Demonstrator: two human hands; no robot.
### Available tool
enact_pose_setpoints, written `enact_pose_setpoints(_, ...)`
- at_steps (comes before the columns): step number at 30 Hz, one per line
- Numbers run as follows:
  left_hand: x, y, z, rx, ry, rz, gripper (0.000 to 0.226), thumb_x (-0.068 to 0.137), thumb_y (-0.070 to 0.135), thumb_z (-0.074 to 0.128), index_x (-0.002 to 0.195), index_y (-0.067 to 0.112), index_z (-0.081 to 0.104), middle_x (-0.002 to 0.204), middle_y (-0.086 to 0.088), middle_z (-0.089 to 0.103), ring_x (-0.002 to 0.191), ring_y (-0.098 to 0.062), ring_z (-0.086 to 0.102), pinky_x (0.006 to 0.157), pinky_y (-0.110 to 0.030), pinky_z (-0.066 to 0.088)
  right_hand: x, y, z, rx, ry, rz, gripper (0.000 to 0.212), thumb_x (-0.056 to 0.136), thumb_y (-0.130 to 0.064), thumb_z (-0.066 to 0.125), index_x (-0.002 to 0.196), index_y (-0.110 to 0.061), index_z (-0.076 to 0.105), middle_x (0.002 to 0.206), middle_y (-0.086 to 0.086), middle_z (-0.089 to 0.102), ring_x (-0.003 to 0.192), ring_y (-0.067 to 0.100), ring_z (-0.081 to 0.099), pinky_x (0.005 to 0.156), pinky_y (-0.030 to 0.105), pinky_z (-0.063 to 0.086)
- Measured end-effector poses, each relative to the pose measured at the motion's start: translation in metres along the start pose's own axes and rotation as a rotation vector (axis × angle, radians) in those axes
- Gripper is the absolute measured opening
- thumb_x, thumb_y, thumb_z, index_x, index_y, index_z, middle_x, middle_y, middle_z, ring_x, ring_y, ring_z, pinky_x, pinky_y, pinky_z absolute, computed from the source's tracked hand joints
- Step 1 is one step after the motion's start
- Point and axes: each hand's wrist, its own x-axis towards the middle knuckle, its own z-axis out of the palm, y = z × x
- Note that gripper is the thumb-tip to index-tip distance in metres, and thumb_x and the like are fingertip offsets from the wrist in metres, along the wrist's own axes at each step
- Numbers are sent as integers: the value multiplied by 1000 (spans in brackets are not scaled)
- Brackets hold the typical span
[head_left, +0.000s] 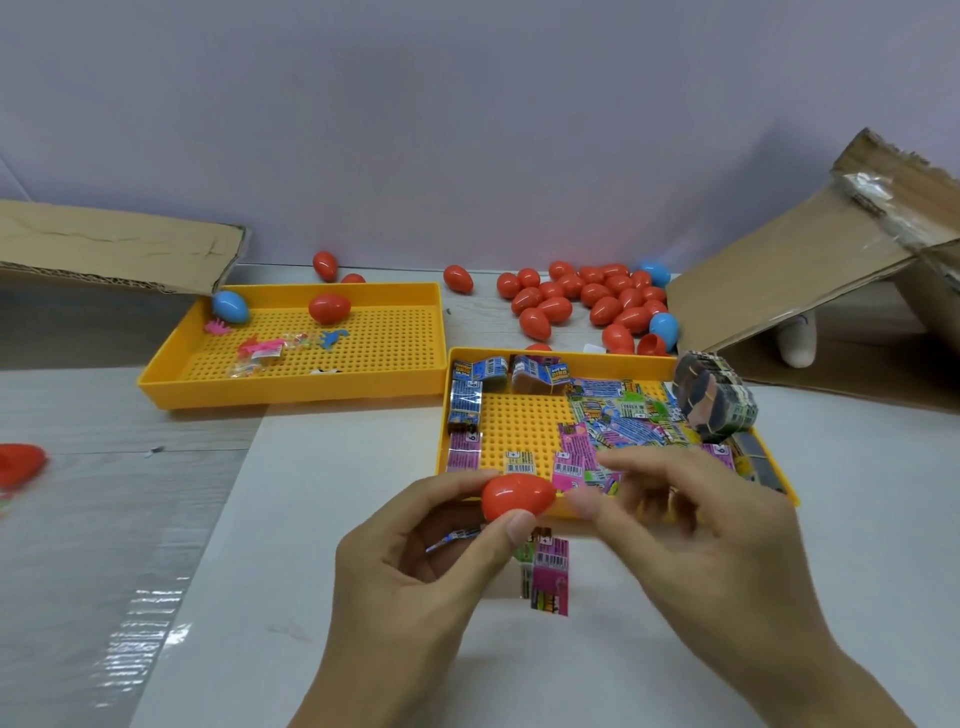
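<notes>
Holding a red egg (517, 496), the left hand (426, 566) pinches it between thumb and fingertips, just over the front edge of the paper tray (519, 421). The right hand (691, 540) is just beside the egg with its fingers bent, but it is blurry, so I cannot tell if it holds anything. A folded pink paper (550, 577) lies on the table in front of the paper tray, under the hands. Inside that tray are lots of little papers (623, 426), and a tied paper bundle (714, 397) sits on its right corner. Behind the tray is a big pile of eggs (587, 301), too many red ones to count. To its left is a second tray (395, 332) with one red egg and one blue egg (230, 306). I count two trays, three blue eggs and two cardboard flaps (789, 280).
</notes>
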Motion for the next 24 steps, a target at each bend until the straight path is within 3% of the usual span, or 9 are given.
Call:
enact_pose_setpoints(2,-1,0,2,23,12,59,34,65,28,88,96,37,76,92,6,77,83,-14,75,70,-19,59,0,8,3,-241,-112,-67,54,73,-68,61,108,-29,73,96,-18,59,96,10,50,83,22,40)
enact_pose_setpoints(4,-2,1,4,42,11,109,35,69,28,85,100,38,74,97,8,76,87,-13,75,72,-19,59,-1,11,10,-428,-219,-55,70,71,-77,51,117,-29,71,117,-9,59,115,20,45,92,39,41)
enact_pose_setpoints(5,-3,1,4,44,19,122,36,71,24,84,102,39,73,99,8,75,88,-13,75,73,-19,59,-2,11,14,-487,-256,-34,72,71,-78,47,118,-29,71,125,-6,59,123,24,43,95,46,39)
enact_pose_setpoints(7,-2,0,3,41,31,127,38,72,18,81,103,38,73,103,7,74,91,-15,74,73,-20,59,-2,11,19,-507,-269,-6,62,76,-72,46,111,-29,73,133,-3,58,132,26,40,99,47,34)
enact_pose_setpoints(11,-1,1,2,50,15,118,34,72,21,77,103,36,74,106,7,72,95,-15,73,73,-22,60,1,11,19,-358,-175,11,22,76,-47,66,87,-31,76,123,-9,62,128,20,41,92,32,21)
enact_pose_setpoints(14,-1,0,2,67,-4,98,36,72,19,77,103,37,73,106,11,71,96,-12,73,72,-21,59,4,9,14,-204,-148,63,5,80,-35,75,82,-31,75,113,-17,61,120,14,45,94,40,32)
enact_pose_setpoints(20,0,0,1,67,-16,75,36,74,25,81,107,38,73,109,11,70,100,-13,72,74,-23,60,4,4,11,-125,-137,89,13,75,-19,83,82,-27,75,105,-17,62,111,10,49,93,45,42)
enact_pose_setpoints(24,0,1,2,36,-21,58,39,71,34,77,109,36,73,111,7,70,100,-19,72,76,-24,60,5,3,9,-46,-107,87,12,76,-19,81,80,-28,75,99,-19,65,107,6,54,91,30,43)
